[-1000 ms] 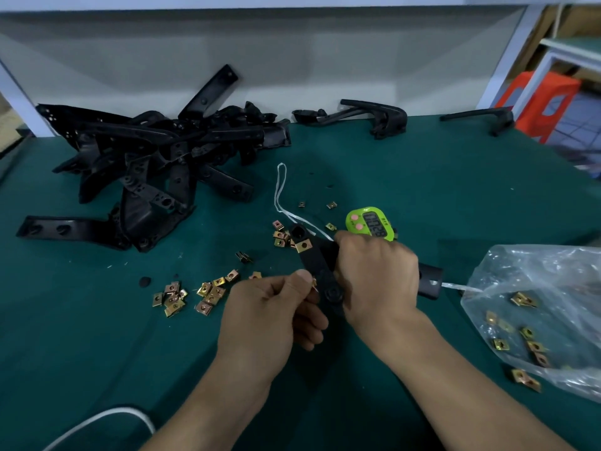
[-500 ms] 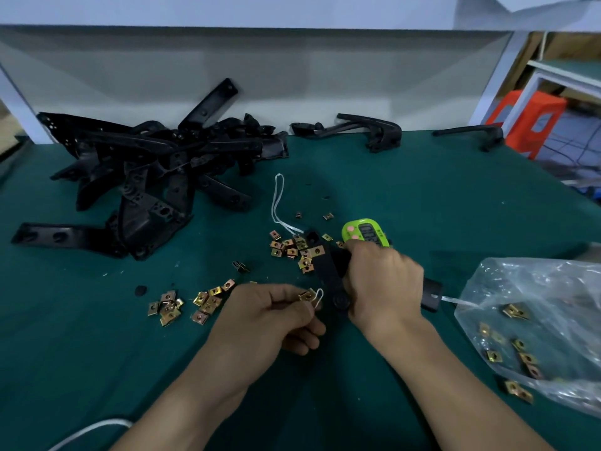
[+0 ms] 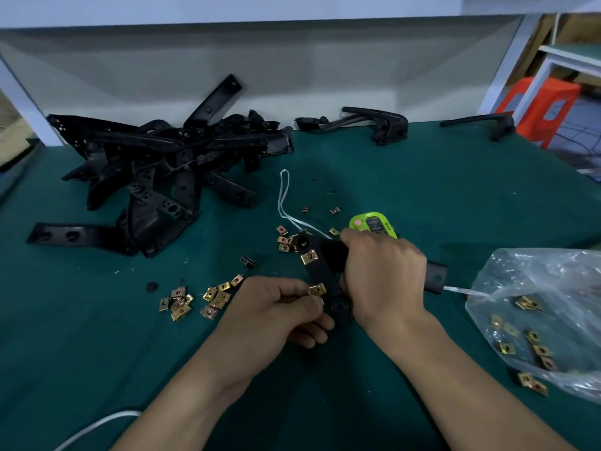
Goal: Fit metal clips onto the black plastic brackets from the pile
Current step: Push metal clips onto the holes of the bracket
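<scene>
Sliding the clip (image 3: 317,289) further onto your bracket (image 3: 321,273) than a second ago | left hand (image 3: 276,309) pinches it | right hand (image 3: 383,271) grips bracket | looks nearly seated.

The table (image 3: 422,190) has a green top. A green timer (image 3: 374,222) lies near its middle. Far left of the timer sits a big pile of black brackets (image 3: 156,177). A white string (image 3: 282,196) loops just left of the timer. Loose gold clips (image 3: 195,299) lie left of the timer, closer to us. A clear bag (image 3: 553,281) with clips inside lies right of the timer. Two more brackets (image 3: 380,122) lie behind the timer, at the far edge.
</scene>
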`<action>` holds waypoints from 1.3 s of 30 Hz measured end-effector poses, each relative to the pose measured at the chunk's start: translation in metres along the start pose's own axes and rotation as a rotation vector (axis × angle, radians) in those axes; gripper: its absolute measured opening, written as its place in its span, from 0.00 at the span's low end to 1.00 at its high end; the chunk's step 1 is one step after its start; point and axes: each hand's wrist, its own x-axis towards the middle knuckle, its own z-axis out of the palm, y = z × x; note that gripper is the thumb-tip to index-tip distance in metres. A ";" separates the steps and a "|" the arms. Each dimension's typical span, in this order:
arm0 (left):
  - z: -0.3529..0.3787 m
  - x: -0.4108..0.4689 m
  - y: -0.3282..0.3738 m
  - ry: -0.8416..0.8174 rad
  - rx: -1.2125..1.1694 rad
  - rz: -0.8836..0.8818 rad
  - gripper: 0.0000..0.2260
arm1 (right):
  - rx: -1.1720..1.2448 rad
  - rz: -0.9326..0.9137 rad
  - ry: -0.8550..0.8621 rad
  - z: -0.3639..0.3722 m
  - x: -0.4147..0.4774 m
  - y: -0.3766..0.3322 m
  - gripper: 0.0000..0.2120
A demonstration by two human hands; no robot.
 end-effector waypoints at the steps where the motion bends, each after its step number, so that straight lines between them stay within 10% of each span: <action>1: 0.000 0.000 0.000 -0.006 -0.007 -0.002 0.12 | 0.014 -0.002 0.020 0.001 0.000 -0.001 0.19; 39: 0.010 0.002 -0.004 0.103 -0.096 0.048 0.17 | 0.056 0.053 -0.227 0.000 0.002 0.009 0.14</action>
